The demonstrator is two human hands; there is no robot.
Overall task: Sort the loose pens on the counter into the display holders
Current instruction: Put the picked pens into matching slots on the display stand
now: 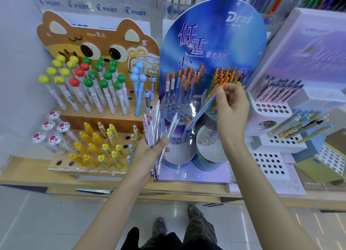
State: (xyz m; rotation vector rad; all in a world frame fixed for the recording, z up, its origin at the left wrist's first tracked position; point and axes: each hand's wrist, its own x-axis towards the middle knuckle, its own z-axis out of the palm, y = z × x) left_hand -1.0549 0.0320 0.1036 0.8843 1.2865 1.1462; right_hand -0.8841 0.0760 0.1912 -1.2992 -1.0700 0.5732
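Orange-capped blue pen (203, 109) pinched in right hand (232, 109), centre frame, above blue tiered display holder (179, 156); left hand (148, 152) grips bundle of clear loose pens (154, 126); many holes unfilled; sorting probably midway.

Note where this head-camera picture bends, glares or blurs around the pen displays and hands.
Head view: wide-angle bending bows the counter edge; glare washes the clear round holders; the pen bundle in the left hand looks soft, the pen in the right hand clearer; light streaks the floor tiles.
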